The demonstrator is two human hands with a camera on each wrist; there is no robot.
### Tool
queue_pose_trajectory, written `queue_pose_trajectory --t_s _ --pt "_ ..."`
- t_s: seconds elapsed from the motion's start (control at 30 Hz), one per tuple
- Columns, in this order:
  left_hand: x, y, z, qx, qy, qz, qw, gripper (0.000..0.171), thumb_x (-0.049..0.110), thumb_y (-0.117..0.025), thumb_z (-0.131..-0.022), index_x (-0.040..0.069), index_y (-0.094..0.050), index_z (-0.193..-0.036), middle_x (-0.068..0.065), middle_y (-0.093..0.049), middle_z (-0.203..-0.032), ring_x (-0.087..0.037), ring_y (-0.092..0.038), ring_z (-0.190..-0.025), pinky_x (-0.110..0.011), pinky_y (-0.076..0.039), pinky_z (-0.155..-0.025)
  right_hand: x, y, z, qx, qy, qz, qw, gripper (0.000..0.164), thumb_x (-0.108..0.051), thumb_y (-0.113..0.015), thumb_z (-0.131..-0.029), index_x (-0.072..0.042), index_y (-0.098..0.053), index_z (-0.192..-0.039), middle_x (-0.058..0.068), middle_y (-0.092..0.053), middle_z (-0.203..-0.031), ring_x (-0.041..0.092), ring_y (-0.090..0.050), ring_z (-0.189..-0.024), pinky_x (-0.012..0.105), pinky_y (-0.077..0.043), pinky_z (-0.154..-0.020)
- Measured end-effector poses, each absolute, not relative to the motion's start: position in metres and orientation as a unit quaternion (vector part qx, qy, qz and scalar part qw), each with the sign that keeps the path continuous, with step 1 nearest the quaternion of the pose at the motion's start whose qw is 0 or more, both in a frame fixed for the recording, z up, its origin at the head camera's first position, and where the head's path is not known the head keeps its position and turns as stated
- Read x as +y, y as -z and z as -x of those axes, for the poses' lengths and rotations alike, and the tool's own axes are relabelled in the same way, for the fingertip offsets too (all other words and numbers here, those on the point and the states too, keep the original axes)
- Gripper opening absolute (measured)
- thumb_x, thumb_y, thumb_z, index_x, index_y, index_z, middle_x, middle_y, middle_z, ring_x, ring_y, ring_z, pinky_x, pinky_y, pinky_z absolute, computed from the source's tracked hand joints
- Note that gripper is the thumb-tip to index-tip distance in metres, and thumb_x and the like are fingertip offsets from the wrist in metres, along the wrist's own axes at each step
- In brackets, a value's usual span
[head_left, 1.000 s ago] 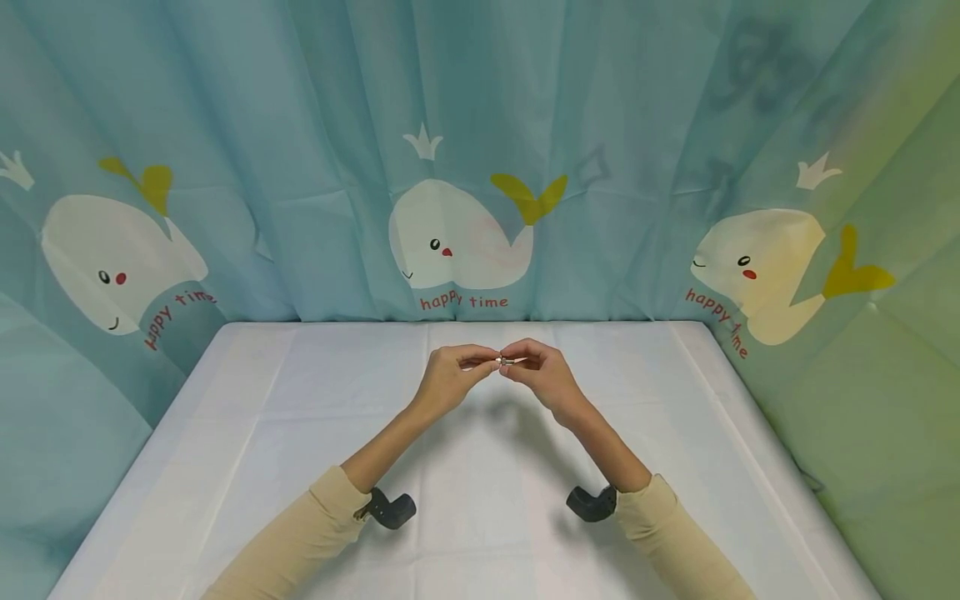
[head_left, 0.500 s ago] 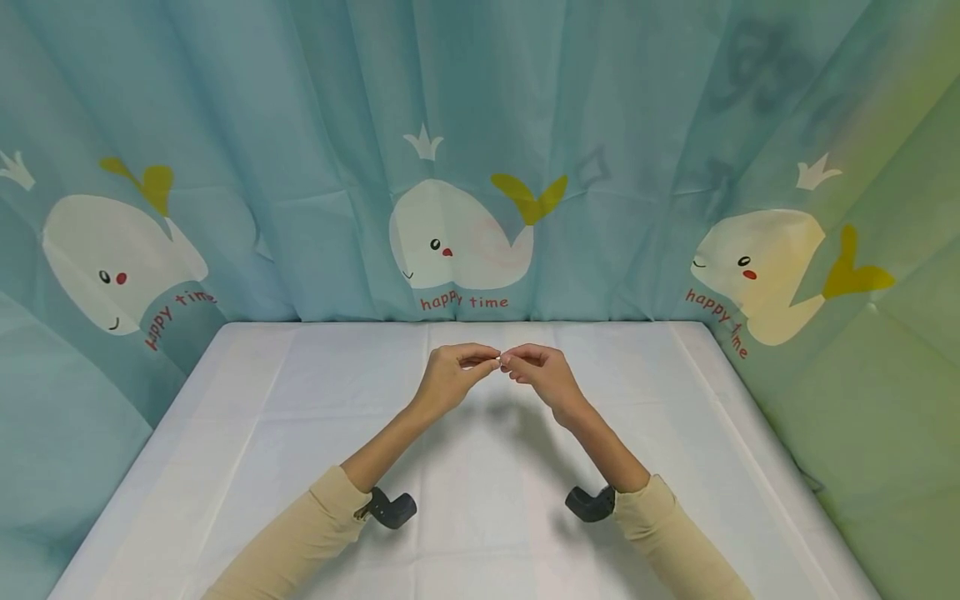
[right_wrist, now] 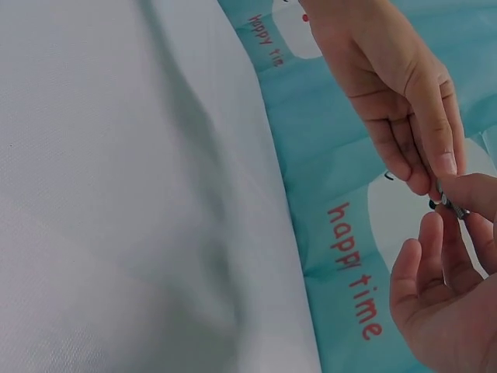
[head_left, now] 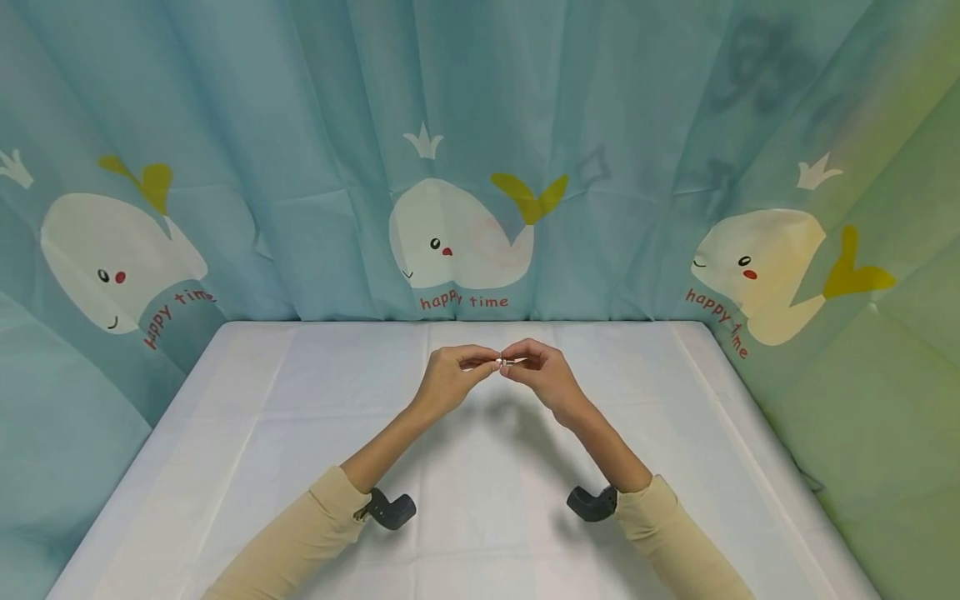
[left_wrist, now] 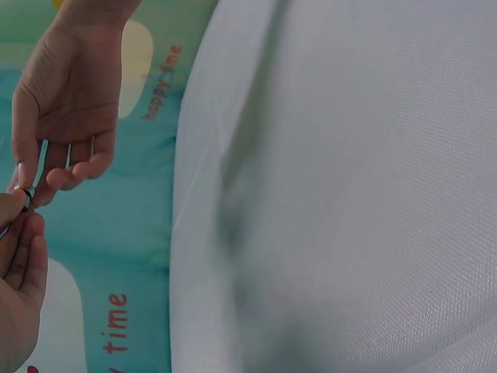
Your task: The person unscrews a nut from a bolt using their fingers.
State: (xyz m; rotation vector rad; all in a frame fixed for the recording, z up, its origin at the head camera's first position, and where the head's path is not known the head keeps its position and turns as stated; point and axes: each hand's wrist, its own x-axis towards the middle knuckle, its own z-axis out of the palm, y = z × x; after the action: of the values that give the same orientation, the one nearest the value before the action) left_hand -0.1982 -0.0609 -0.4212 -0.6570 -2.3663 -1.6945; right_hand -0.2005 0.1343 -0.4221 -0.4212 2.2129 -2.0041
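My left hand [head_left: 447, 377] pinches one end of a small silver metal piece with a thin shaft, like a little bolt [head_left: 507, 362]. The thumb and index finger of my right hand [head_left: 546, 375] close on it from the other side, fingertips meeting those of the left hand. In the right wrist view, the shaft of the bolt-like piece [right_wrist: 457, 208] points toward the right palm, and a dark bit shows at the fingertips. The left wrist view has both hands at its left edge, with most of the piece hidden by fingers. Both hands are raised over the table's far part.
A white-covered table [head_left: 480, 500] lies below, with the hands' shadows on it. Blue-green curtains [head_left: 315, 233] printed with white whales stand behind and at the sides. A black curved mount sits at each wrist, the left mount [head_left: 393, 510] and the right mount [head_left: 591, 504].
The right thumb and fingers moved in over the bolt-like piece, covering its shaft, then shifted back so it shows again. The left hand has kept its place and its pinch.
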Motion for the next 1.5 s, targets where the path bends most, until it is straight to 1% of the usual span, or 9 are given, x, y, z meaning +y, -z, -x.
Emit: queue_pose_trajectory --t_s 0.2,0.37,0.6,0.83,0.9,1.07,1.17,1.37,1.5 --pt "-0.0622 0.4202 0.1985 -0.791 0.563 0.223 0.088 0.014 0.011 -0.075 -0.091 0.004 -0.078 -0.102 -0.004 -0.075 -0.098 -0.018 -0.072 -0.092 -0.029 -0.057 -0.080 0.1327 0.4228 0.2012 0.738 0.659 0.128 0.065 0.033 -0.014 -0.071 -0.093 -0.003 -0.062 -0.123 0.011 -0.064 -0.112 0.023 -0.065 -0.092 0.038 -0.054 -0.087" --pt "-0.0636 0.4202 0.1987 -0.792 0.560 0.226 0.088 0.014 0.012 -0.075 -0.092 0.005 -0.078 -0.103 -0.003 -0.075 -0.099 -0.016 -0.071 -0.092 -0.029 -0.057 -0.080 0.1301 0.4228 0.2019 0.738 0.664 0.092 0.070 0.027 -0.023 -0.069 -0.095 0.000 -0.069 -0.110 0.007 -0.070 -0.099 0.025 -0.063 -0.090 0.044 -0.053 -0.089" --pt "-0.0635 0.4208 0.1989 -0.789 0.563 0.229 0.088 0.013 0.012 -0.075 -0.091 0.005 -0.079 -0.101 -0.003 -0.075 -0.097 -0.016 -0.071 -0.092 -0.028 -0.057 -0.080 0.1305 0.4229 0.2015 0.733 0.668 0.102 0.071 0.025 -0.016 -0.071 -0.094 0.001 -0.070 -0.112 0.003 -0.070 -0.099 0.022 -0.064 -0.090 0.044 -0.053 -0.089" --pt "-0.0626 0.4202 0.1982 -0.789 0.564 0.226 0.088 0.011 0.009 -0.075 -0.091 0.004 -0.079 -0.100 -0.004 -0.075 -0.096 -0.017 -0.071 -0.092 -0.028 -0.057 -0.080 0.1330 0.4235 0.2022 0.731 0.667 0.129 0.062 0.023 -0.008 -0.073 -0.091 0.001 -0.070 -0.111 0.007 -0.067 -0.108 0.022 -0.067 -0.094 0.058 -0.048 -0.095" --pt "-0.0624 0.4201 0.1980 -0.789 0.565 0.226 0.087 0.011 0.008 -0.075 -0.091 0.004 -0.078 -0.100 -0.004 -0.075 -0.095 -0.018 -0.071 -0.091 -0.029 -0.057 -0.080 0.1333 0.4238 0.2026 0.732 0.665 0.133 0.059 0.022 -0.007 -0.073 -0.090 0.001 -0.070 -0.110 0.008 -0.067 -0.108 0.023 -0.066 -0.092 0.054 -0.050 -0.093" --pt "-0.0623 0.4206 0.1981 -0.788 0.568 0.222 0.083 0.012 0.008 -0.075 -0.091 0.003 -0.078 -0.101 -0.005 -0.075 -0.095 -0.017 -0.071 -0.092 -0.029 -0.057 -0.081 0.1321 0.4234 0.2029 0.733 0.663 0.139 0.063 0.025 -0.005 -0.073 -0.090 0.003 -0.066 -0.113 0.009 -0.064 -0.110 0.022 -0.066 -0.089 0.034 -0.054 -0.084" --pt "-0.0629 0.4207 0.1978 -0.790 0.568 0.218 0.079 0.013 0.009 -0.075 -0.091 0.004 -0.078 -0.102 -0.004 -0.075 -0.097 -0.018 -0.071 -0.093 -0.030 -0.057 -0.081 0.1307 0.4221 0.2028 0.731 0.664 0.135 0.073 0.030 -0.008 -0.072 -0.092 0.003 -0.063 -0.120 0.009 -0.063 -0.113 0.020 -0.064 -0.090 0.031 -0.054 -0.083" --pt "-0.0639 0.4211 0.1981 -0.792 0.566 0.214 0.080 0.014 0.013 -0.075 -0.091 0.005 -0.079 -0.102 -0.002 -0.075 -0.099 -0.016 -0.071 -0.093 -0.030 -0.057 -0.081 0.1290 0.4213 0.2040 0.741 0.658 0.101 0.089 0.033 -0.022 -0.068 -0.097 0.003 -0.065 -0.118 0.005 -0.068 -0.103 0.021 -0.062 -0.091 0.039 -0.053 -0.087" --pt "-0.0641 0.4212 0.1992 -0.790 0.565 0.221 0.082 0.014 0.016 -0.075 -0.091 0.006 -0.079 -0.101 -0.002 -0.075 -0.097 -0.016 -0.071 -0.092 -0.030 -0.057 -0.081 0.1284 0.4206 0.2032 0.740 0.660 0.100 0.083 0.027 -0.019 -0.069 -0.096 0.003 -0.068 -0.112 0.005 -0.069 -0.096 0.027 -0.062 -0.091 0.049 -0.051 -0.091"
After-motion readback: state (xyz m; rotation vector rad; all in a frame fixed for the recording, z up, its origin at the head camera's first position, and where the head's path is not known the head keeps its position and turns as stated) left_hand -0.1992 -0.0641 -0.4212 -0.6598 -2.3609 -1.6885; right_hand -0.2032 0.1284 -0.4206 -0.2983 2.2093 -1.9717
